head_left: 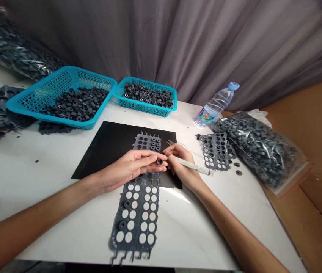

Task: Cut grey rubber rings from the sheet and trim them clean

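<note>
Nearest you, the grey punched sheet (139,212) lies along the desk (49,182). Across it your left hand (129,168) pinches a small black ring (159,162) in a closed grip. Just beside it, your right hand (182,161) is wrapped round a white-handled tool (192,165). Beyond stand teal baskets (31,98) of rings.

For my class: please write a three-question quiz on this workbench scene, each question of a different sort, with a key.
1. True or false: the right hand grips a white-handled tool.
2. How many turquoise baskets stand on the white table?
3. What does the left hand pinch at its fingertips? A) a small black ring B) a spoon C) a coin

Key: 1 true; 2 two; 3 A.
</note>
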Available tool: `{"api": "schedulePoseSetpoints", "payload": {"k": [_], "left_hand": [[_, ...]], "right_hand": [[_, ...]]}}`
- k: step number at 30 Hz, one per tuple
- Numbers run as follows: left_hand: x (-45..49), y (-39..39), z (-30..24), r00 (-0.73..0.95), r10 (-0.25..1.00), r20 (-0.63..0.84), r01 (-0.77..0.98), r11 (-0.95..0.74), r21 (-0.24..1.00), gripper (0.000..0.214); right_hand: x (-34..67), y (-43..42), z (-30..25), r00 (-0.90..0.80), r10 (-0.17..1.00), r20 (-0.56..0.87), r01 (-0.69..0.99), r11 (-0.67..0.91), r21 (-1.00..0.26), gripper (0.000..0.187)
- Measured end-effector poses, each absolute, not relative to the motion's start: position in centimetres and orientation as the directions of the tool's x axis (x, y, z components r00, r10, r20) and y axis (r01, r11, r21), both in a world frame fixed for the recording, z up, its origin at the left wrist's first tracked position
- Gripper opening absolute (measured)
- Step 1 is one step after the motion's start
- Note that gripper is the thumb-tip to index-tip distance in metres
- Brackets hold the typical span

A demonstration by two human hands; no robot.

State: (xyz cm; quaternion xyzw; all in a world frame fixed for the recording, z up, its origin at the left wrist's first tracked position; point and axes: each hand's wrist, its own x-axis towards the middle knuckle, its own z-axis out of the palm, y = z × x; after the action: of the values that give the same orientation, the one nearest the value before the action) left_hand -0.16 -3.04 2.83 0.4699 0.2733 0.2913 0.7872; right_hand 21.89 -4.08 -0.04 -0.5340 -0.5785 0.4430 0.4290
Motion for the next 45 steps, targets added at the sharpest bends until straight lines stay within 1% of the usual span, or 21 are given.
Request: {"api": "schedulePoseSetpoints", "payload": {"k": [10, 15, 22, 30, 32, 34, 35, 37, 39, 41, 43, 45], "left_hand": [[-1.0, -2.4, 3.3, 0.72, 0.675, -0.159, -0.18, 0.403, 0.897, 0.028], [-1.1, -2.5, 3.7, 0.745, 0.648, -0.16, -0.172, 0.419, 0.892, 0.03], [-1.1, -3.0, 4.6, 0.768, 0.612, -0.187, -0.162, 0.468, 0.869, 0.031], [-1.0, -2.8, 4.1, 0.725, 0.659, -0.201, -0.157, 0.442, 0.883, 0.03], [-0.9, -2.7, 3.9, 0.708, 0.676, -0.204, -0.156, 0.431, 0.889, 0.031], [-0.8, -2.7, 3.7, 0.687, 0.695, -0.211, -0.154, 0.424, 0.893, 0.03], [-0.8, -2.7, 3.7, 0.681, 0.7, -0.213, -0.15, 0.419, 0.896, 0.029], [-0.7, -2.7, 3.6, 0.687, 0.696, -0.208, -0.134, 0.404, 0.905, 0.028], [-0.7, -2.7, 3.5, 0.706, 0.68, -0.199, -0.111, 0.383, 0.917, 0.029], [-0.6, -2.7, 3.3, 0.716, 0.671, -0.192, -0.094, 0.364, 0.927, 0.029], [-0.6, -2.6, 3.1, 0.711, 0.676, -0.194, -0.073, 0.345, 0.936, 0.028], [-0.6, -2.5, 2.9, 0.695, 0.69, -0.203, -0.046, 0.324, 0.945, 0.026]], "right_hand": [[21.8, -4.1, 0.3, -0.075, 0.997, 0.007, 0.226, 0.024, -0.974, 0.007], [21.7, -4.0, 0.5, -0.074, 0.996, 0.048, 0.247, 0.065, -0.967, 0.007], [21.8, -3.9, 0.4, -0.09, 0.994, 0.064, 0.241, 0.084, -0.967, 0.014], [21.7, -4.3, 0.7, -0.117, 0.984, 0.134, 0.294, 0.163, -0.942, 0.026], [21.8, -4.9, 1.0, -0.084, 0.975, 0.206, 0.341, 0.222, -0.913, 0.031], [22.0, -5.4, 1.1, -0.082, 0.938, 0.336, 0.42, 0.338, -0.842, 0.034], [22.1, -5.7, 1.2, -0.103, 0.913, 0.395, 0.454, 0.397, -0.798, 0.033], [22.3, -6.0, 1.2, -0.159, 0.87, 0.467, 0.49, 0.48, -0.727, 0.028], [22.3, -5.9, 1.0, -0.202, 0.844, 0.497, 0.501, 0.525, -0.688, 0.02], [22.3, -5.7, 0.7, -0.235, 0.83, 0.506, 0.505, 0.549, -0.666, 0.016], [22.3, -5.4, 0.6, -0.258, 0.832, 0.492, 0.508, 0.55, -0.663, 0.015], [22.2, -5.1, 0.5, -0.245, 0.85, 0.467, 0.522, 0.522, -0.675, 0.017]]}}
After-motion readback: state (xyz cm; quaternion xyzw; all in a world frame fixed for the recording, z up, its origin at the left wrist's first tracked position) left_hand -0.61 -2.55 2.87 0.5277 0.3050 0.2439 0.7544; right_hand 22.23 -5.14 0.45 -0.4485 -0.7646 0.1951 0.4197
